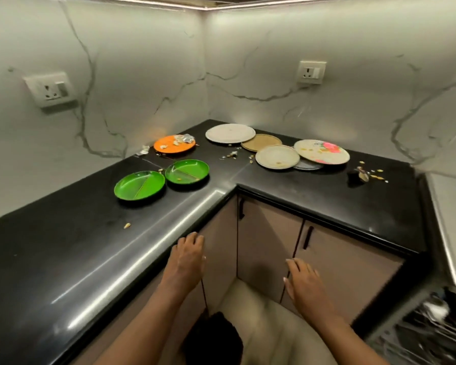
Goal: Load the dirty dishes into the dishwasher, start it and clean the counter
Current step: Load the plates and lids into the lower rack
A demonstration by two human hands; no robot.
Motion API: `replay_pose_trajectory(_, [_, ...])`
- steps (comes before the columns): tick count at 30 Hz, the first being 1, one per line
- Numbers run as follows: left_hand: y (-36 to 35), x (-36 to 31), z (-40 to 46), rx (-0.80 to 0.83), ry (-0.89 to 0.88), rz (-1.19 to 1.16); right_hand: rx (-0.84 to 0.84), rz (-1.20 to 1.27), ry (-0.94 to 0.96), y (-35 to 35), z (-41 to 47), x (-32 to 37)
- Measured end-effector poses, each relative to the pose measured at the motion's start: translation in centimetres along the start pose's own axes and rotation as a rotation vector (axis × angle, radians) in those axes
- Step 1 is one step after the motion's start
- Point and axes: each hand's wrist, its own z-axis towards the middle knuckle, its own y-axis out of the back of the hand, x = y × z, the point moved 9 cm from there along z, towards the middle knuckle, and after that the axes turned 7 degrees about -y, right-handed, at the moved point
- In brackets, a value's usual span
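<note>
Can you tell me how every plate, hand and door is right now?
Two green divided plates: flat on counter, crumbs inside.
Orange round plate: flat, scraps on it.
Floral white plate: overlapping other plates, dirty.
Beige cabinet doors: closed.
Dishwasher rack: pulled out.
Left hand: open, empty.
Right hand: open, empty.
</note>
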Motion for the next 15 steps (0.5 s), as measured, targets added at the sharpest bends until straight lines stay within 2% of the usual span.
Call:
replay_pose_trajectory(3, [-0.5,2.3,2.9,-0.015,0.055,-0.005,-0.031,0.087,0.066,0.1,4.7,2.3])
replay_pose_trajectory(6, [-1.6,1.5,7.3,-0.020,0.029,-0.019,-0.052,0.095,0.085,0.2,10.0,1.9])
replay_pose_trajectory(12, [-5.5,-4.3,20.7,0.019,-0.032,-0.088,-0.087,0.172,-0.018,0.7,22.5,-5.2])
replay_pose_trajectory(15, [-7.4,-7.9,27.7,0.065,-0.081,-0.119,-0.077,0.126,-0.051,0.7,27.8,-9.2])
